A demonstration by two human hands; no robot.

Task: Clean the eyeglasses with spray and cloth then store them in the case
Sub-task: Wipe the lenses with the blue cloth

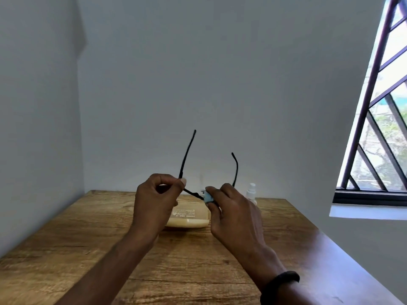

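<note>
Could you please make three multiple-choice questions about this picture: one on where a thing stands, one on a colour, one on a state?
1. Where is the spray bottle?
A. On the table at the back, behind the right hand
B. In the left hand
C. On the window sill

2. What colour is the cloth?
A. Red
B. Light blue
C. Black

3. How are the arms of the eyeglasses?
A. Folded flat
B. Unfolded, pointing up
C. Inside the case

Answers:
1. A: the bottle stands on the wooden table, partly hidden by the right hand.
2. B: a light blue piece shows between the right hand's fingers.
3. B: both black arms rise above the hands, the left hand pinches one, and the beige case lies shut below.
</note>
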